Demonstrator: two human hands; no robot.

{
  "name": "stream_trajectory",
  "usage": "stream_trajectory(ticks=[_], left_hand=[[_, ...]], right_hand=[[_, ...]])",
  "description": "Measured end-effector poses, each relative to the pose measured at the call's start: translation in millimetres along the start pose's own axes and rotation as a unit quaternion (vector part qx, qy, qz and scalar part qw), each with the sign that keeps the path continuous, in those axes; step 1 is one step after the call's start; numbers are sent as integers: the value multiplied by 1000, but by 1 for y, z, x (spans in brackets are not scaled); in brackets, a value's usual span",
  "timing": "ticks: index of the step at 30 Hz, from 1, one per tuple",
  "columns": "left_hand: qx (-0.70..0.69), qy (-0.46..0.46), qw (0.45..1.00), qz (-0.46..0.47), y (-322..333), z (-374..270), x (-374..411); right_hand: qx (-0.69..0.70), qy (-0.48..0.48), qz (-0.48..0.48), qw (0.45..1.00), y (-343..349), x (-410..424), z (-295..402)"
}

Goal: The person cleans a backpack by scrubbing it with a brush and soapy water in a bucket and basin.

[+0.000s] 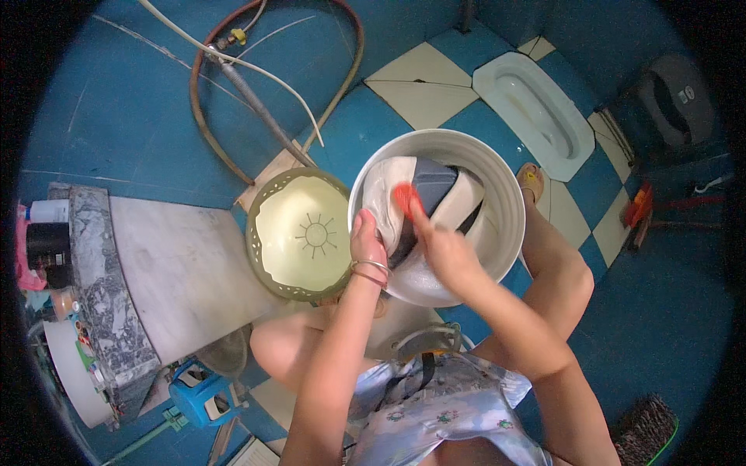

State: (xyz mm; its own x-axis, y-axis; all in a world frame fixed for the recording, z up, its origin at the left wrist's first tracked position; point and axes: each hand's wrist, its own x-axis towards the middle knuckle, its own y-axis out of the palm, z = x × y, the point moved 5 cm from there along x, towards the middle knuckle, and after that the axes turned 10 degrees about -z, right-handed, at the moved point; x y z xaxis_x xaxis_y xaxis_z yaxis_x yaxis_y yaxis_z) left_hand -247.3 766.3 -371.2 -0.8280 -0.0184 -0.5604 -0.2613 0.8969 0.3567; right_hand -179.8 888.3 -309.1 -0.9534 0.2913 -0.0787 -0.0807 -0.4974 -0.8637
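Note:
A large white round tub stands between my knees. Inside it lies a wet fabric item in off-white and grey-blue, with a pale strap-like band across it; its exact kind is unclear. My left hand, with bangles at the wrist, grips the item's off-white edge at the tub's left side. A small red brush, blurred, is pressed to the off-white part. My right hand holds it, index finger stretched along its back. Whitish, sudsy water shows at the tub's near side.
Left of the tub sits a pale green basin with a perforated rim. A hose loops behind it. A marble slab, a blue plastic stool, a squat toilet and a dark bristled brush head surround me.

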Motion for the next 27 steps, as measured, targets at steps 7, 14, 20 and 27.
stream_trajectory(ticks=[7, 14, 20, 27], left_hand=[[18, 10, 998, -55, -16, -2, 8], [-34, -28, 999, 23, 8, 2, -5], [-14, -24, 999, 24, 0, 2, 0], [-42, -44, 998, 24, -5, 2, 3]], right_hand=[[20, -82, 56, 995, 5, -33, 24], [50, -14, -16, 999, 10, 16, 1], [59, -12, 20, 998, 3, 10, 12], [55, -41, 52, 996, 3, -29, 21]])
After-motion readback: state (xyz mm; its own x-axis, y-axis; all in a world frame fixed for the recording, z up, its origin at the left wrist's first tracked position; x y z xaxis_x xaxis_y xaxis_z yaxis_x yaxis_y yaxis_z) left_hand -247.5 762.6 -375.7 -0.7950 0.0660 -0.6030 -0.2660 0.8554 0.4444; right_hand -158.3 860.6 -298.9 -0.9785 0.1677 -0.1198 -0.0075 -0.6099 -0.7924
